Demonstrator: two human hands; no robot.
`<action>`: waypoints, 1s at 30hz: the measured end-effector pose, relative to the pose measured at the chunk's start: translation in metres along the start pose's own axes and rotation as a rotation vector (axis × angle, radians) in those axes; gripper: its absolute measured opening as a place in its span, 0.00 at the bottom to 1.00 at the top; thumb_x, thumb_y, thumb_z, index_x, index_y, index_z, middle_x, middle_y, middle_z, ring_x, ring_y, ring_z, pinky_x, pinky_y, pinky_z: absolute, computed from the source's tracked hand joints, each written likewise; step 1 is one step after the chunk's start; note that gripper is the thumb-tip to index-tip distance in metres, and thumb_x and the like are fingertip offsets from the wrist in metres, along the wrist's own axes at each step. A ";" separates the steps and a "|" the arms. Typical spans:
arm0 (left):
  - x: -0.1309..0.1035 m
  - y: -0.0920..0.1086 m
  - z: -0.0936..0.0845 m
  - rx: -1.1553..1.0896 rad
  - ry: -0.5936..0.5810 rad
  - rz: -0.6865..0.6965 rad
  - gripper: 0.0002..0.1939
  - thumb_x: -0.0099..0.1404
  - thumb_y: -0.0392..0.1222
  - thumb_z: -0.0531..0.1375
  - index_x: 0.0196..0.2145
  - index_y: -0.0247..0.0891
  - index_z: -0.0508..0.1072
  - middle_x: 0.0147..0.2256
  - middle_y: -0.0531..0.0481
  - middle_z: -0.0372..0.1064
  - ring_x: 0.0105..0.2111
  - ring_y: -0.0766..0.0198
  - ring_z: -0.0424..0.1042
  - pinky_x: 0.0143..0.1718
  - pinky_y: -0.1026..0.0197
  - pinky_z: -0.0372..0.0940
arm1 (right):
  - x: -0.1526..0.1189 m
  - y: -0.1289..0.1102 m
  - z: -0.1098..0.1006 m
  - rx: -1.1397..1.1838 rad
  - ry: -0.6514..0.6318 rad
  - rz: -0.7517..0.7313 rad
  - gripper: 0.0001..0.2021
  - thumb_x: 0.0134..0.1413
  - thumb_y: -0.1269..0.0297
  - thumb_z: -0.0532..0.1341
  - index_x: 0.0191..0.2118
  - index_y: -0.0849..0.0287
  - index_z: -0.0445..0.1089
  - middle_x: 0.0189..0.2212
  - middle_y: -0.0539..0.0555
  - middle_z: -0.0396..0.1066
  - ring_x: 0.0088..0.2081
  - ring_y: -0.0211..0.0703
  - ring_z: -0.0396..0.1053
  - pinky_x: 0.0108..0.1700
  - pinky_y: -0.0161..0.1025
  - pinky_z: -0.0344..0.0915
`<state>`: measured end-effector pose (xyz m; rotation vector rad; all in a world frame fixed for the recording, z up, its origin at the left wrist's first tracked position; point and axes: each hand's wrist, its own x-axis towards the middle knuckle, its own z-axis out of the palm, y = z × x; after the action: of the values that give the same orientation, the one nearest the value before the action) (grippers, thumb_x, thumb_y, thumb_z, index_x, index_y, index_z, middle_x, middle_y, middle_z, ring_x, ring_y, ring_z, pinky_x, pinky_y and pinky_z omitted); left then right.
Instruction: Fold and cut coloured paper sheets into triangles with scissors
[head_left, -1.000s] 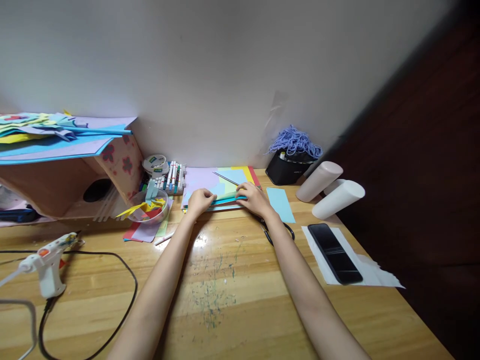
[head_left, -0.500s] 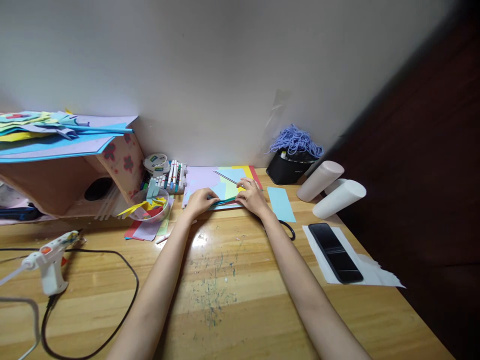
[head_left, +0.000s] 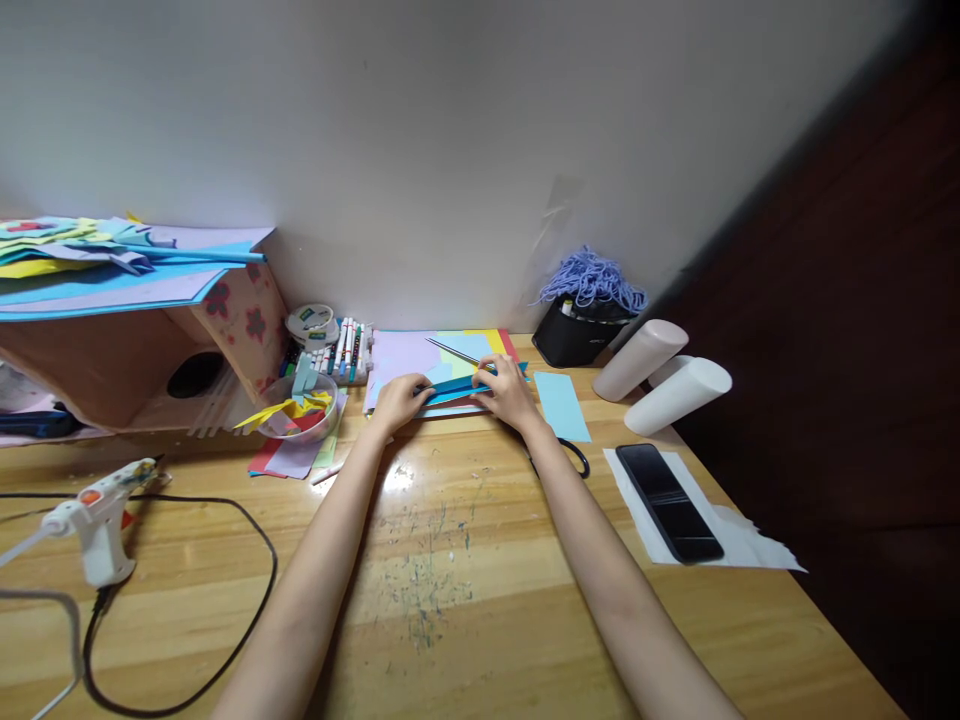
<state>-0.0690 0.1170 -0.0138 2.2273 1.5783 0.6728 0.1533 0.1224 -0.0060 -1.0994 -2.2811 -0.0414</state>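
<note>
Stretched forward with both bare forearms over the wooden surface (head_left: 450, 620), slanting inwards from the lower corners and nearly meeting at the far side! Pinching the left end of a folded blue paper strip (head_left: 454, 388) with the left grip (head_left: 401, 403), thumb and fingertips brought together on the paper, back of the hand turned upwards. Clamped on the same strip farther along with the right grip (head_left: 505, 392), thumb below and fingers bent over, with knuckles arched higher here and a blue tip poking out beyond to the right. Held between the two, over the near part of a stack of coloured sheets (head_left: 397, 355), on the near side of a slim dark pointed piece (head_left: 450, 349). Crossing a black loop handle (head_left: 579, 460) with the right forearm, hiding part of it.

Over to the print now! Can spot pale lettering on the front of the black holder (head_left: 559, 340), under a tangle of violet-blue yarn (head_left: 589, 280), but too small to read. Can see green labels on the stacked tape rolls (head_left: 311, 320), just as unreadable from here. Can make out tiny marks on the white markers (head_left: 343, 345) alongside, too fine to decipher
</note>
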 end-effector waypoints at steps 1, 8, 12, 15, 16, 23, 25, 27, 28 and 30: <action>-0.001 0.001 0.000 -0.001 0.009 -0.011 0.12 0.59 0.44 0.53 0.37 0.40 0.71 0.35 0.47 0.71 0.35 0.60 0.68 0.36 0.63 0.59 | 0.000 0.000 0.000 -0.004 -0.014 -0.018 0.04 0.46 0.67 0.62 0.32 0.54 0.69 0.41 0.56 0.60 0.45 0.50 0.56 0.46 0.47 0.55; -0.003 0.006 -0.003 -0.075 0.066 0.114 0.19 0.58 0.31 0.49 0.45 0.44 0.67 0.43 0.51 0.67 0.41 0.64 0.66 0.41 0.65 0.58 | -0.003 0.004 0.013 -0.084 0.018 -0.067 0.09 0.53 0.67 0.55 0.26 0.56 0.70 0.36 0.56 0.65 0.42 0.47 0.57 0.43 0.44 0.55; -0.002 0.005 -0.009 -0.012 -0.018 0.145 0.14 0.57 0.34 0.50 0.36 0.41 0.72 0.39 0.50 0.69 0.39 0.62 0.66 0.40 0.63 0.59 | -0.003 0.002 0.017 -0.070 0.004 -0.074 0.11 0.57 0.67 0.52 0.29 0.57 0.70 0.30 0.55 0.67 0.38 0.45 0.59 0.40 0.41 0.56; -0.001 0.005 -0.013 -0.007 -0.034 0.141 0.12 0.57 0.42 0.53 0.38 0.40 0.72 0.38 0.49 0.69 0.38 0.61 0.66 0.39 0.63 0.60 | -0.004 0.002 0.018 -0.093 0.015 -0.056 0.12 0.57 0.67 0.51 0.30 0.57 0.70 0.29 0.55 0.67 0.37 0.46 0.59 0.39 0.41 0.56; -0.001 0.004 -0.013 -0.004 -0.043 0.140 0.12 0.57 0.44 0.54 0.37 0.40 0.72 0.37 0.49 0.70 0.38 0.61 0.67 0.39 0.63 0.60 | -0.004 0.002 0.019 -0.099 0.019 -0.046 0.12 0.57 0.67 0.51 0.30 0.57 0.70 0.28 0.56 0.67 0.37 0.46 0.59 0.39 0.41 0.55; 0.003 -0.003 -0.006 0.026 -0.012 0.076 0.12 0.59 0.40 0.51 0.33 0.38 0.74 0.35 0.46 0.71 0.35 0.61 0.67 0.36 0.63 0.59 | -0.009 0.003 0.020 -0.052 0.020 -0.040 0.12 0.58 0.67 0.49 0.35 0.56 0.70 0.34 0.54 0.70 0.38 0.43 0.62 0.37 0.38 0.57; 0.003 -0.003 -0.003 0.033 0.004 0.055 0.12 0.59 0.40 0.51 0.34 0.37 0.74 0.35 0.45 0.71 0.35 0.61 0.67 0.36 0.63 0.59 | -0.009 0.001 0.019 -0.018 0.025 -0.021 0.10 0.58 0.66 0.50 0.35 0.56 0.69 0.36 0.54 0.69 0.40 0.43 0.63 0.37 0.37 0.57; 0.003 -0.003 -0.002 0.039 0.012 0.033 0.12 0.59 0.40 0.52 0.34 0.38 0.74 0.35 0.45 0.71 0.35 0.60 0.67 0.36 0.63 0.59 | -0.008 -0.001 0.018 -0.009 0.022 0.025 0.08 0.56 0.65 0.52 0.33 0.56 0.68 0.35 0.55 0.68 0.39 0.44 0.63 0.36 0.38 0.58; 0.003 -0.002 -0.001 0.040 0.014 0.024 0.11 0.59 0.41 0.52 0.34 0.38 0.74 0.35 0.45 0.71 0.35 0.60 0.67 0.36 0.63 0.59 | -0.007 -0.003 0.017 -0.018 0.018 0.048 0.07 0.56 0.65 0.53 0.32 0.57 0.68 0.33 0.55 0.68 0.38 0.45 0.63 0.35 0.38 0.58; 0.003 -0.002 -0.001 0.039 0.015 0.011 0.10 0.58 0.41 0.54 0.33 0.38 0.74 0.34 0.45 0.72 0.34 0.60 0.68 0.35 0.63 0.59 | -0.006 -0.005 0.016 -0.040 0.010 0.072 0.06 0.54 0.65 0.55 0.30 0.57 0.66 0.31 0.55 0.66 0.36 0.45 0.62 0.33 0.38 0.58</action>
<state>-0.0703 0.1210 -0.0135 2.2652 1.6010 0.6688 0.1443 0.1198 -0.0214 -1.1988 -2.2388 -0.0639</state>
